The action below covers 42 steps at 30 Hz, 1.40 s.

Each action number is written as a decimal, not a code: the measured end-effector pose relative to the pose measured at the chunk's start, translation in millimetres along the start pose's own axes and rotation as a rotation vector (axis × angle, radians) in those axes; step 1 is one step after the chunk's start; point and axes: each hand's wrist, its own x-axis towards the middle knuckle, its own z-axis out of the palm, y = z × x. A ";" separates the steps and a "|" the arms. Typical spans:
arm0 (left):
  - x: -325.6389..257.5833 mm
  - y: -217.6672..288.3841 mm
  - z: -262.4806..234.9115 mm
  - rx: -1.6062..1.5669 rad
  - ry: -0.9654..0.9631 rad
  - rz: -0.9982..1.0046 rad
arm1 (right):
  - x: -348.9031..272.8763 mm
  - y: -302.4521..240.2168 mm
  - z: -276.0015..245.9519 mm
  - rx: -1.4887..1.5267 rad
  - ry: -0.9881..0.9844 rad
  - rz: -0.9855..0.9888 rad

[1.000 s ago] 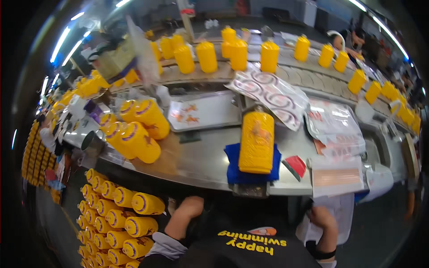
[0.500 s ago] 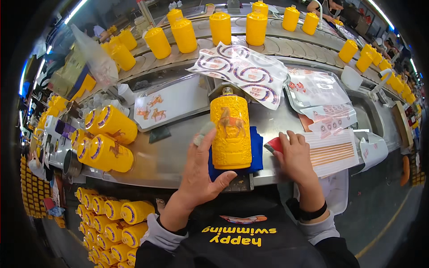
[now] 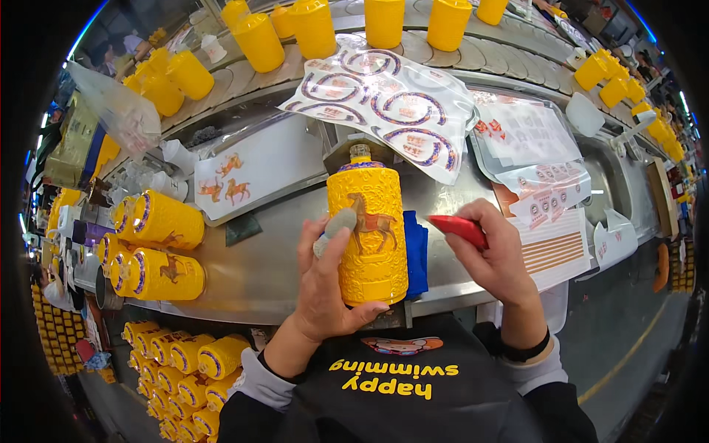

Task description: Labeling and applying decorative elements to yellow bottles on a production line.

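A yellow embossed bottle [image 3: 367,277] with a glass neck lies in front of me, neck pointing away, on a stand with a blue cloth [image 3: 416,255]. A brown horse decal [image 3: 374,226] sits on its upper face. My left hand [image 3: 319,299] cradles the bottle's lower left side, thumb at the base. Grey covers wrap two of its fingertips, one reaching the decal's edge. To the right, my right hand [image 3: 496,255] is closed round a red wedge-shaped scraper [image 3: 459,230], its tip pointing at the bottle but apart from it.
Horse decals lie on a white sheet in a tray [image 3: 255,177] at left. A sheet of curved decals [image 3: 391,103] lies behind the bottle. Finished-looking yellow bottles [image 3: 168,275] lie at left, with more [image 3: 221,356] below. Yellow bottles [image 3: 384,22] stand on the conveyor [image 3: 473,55].
My right hand has lifted the red scraper off the table and turned it toward the bottle. My left hand's fingers have come in against the bottle's side. The view has shifted.
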 end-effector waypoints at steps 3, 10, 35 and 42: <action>1.4 -3.0 -0.2 0.054 -0.005 0.052 | 29.9 -16.7 16.9 -0.104 0.062 -0.436; 0.9 -6.5 -5.1 0.105 -0.047 0.102 | 25.9 -25.3 19.9 -0.022 -0.165 -0.584; -24.5 -11.2 -3.9 0.075 -0.013 0.051 | 40.7 -53.9 32.4 -0.001 -0.332 -0.432; -1.6 9.3 -3.9 0.182 -0.109 0.130 | 21.9 -22.6 58.8 0.352 0.086 0.129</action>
